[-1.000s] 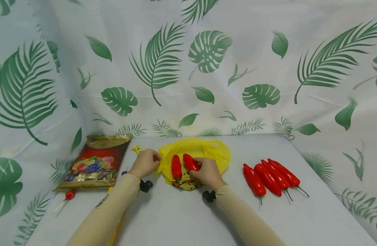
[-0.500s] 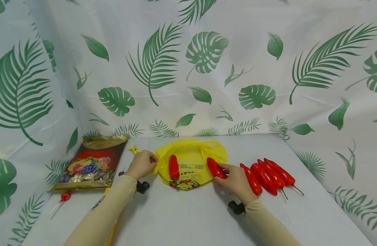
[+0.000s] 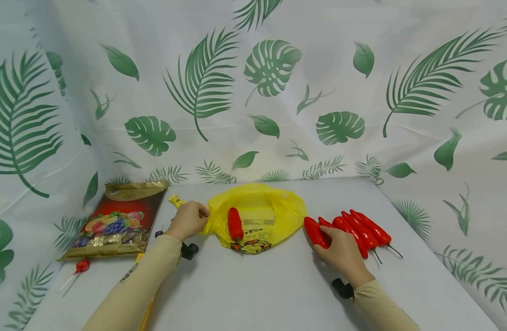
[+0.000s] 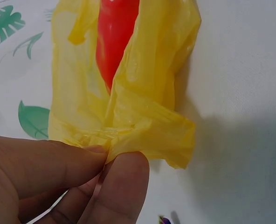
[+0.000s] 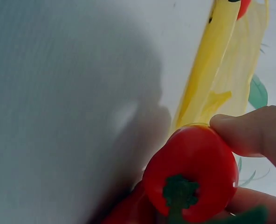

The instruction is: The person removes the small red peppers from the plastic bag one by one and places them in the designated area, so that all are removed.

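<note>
A yellow plastic bag (image 3: 253, 193) lies spread on the table with one red chili pepper (image 3: 235, 224) resting on it. My left hand (image 3: 189, 220) pinches the bag's left edge between thumb and index finger, as the left wrist view shows at the gathered yellow plastic (image 4: 142, 130). To the right of the bag, my right hand (image 3: 343, 250) holds another red chili pepper (image 3: 315, 232) between thumb and fingers. In the right wrist view the held pepper's green stem (image 5: 180, 193) faces the camera. Just beyond that hand lies a row of several red peppers (image 3: 371, 232), partly covered by it.
A red and gold candy bag (image 3: 117, 220) lies at the back left. A lollipop (image 3: 82, 266) sits in front of it. A small yellow-wrapped candy (image 3: 176, 200) is behind my left hand. A patterned leaf curtain (image 3: 278, 92) stands behind the table.
My right hand has moved right, carrying its pepper off the yellow bag to beside the pepper row. My left hand stays on the bag's edge. The camera view has shifted slightly.
</note>
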`<state>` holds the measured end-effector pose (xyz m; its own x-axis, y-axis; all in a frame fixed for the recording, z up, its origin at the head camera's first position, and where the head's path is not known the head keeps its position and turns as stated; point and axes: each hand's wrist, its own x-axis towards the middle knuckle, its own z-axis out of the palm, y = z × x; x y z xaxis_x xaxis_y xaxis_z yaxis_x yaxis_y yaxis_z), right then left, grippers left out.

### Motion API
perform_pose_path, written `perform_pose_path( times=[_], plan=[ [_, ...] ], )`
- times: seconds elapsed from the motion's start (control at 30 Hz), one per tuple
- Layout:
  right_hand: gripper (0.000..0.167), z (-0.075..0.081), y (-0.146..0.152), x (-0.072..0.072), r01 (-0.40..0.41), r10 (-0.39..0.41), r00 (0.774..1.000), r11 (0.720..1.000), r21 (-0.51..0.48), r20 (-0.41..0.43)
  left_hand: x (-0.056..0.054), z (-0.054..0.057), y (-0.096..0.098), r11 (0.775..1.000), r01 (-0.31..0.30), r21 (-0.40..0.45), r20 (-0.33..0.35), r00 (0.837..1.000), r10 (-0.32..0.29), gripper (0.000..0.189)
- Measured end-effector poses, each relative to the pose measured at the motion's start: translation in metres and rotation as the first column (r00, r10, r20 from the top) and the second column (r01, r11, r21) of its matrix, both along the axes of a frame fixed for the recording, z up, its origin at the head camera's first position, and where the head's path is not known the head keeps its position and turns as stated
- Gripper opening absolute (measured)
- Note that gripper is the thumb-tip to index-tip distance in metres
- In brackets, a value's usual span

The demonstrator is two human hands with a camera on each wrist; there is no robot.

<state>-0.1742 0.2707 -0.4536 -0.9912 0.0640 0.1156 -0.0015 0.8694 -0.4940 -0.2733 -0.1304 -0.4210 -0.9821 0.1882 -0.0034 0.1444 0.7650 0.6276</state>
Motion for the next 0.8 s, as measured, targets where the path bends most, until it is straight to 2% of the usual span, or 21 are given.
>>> perform_pose_path(
  times=[0.4, 0.8],
  plan=[
    [0.069, 0.004, 0.018, 0.008, 0.021, -0.02, 1.0, 0.995, 0.1, -0.01, 0.0, 0.001, -0.004, 1.0, 0.009, 0.014, -0.015, 1.0, -0.009, 0.019],
    [0.068, 0.005, 0.033, 0.007, 0.01, -0.015, 0.999, 0.988, 0.155, 0.035, 0.0, 0.001, -0.002, 1.0, 0.024, 0.007, -0.015, 1.0, -0.024, 0.018]
  ],
)
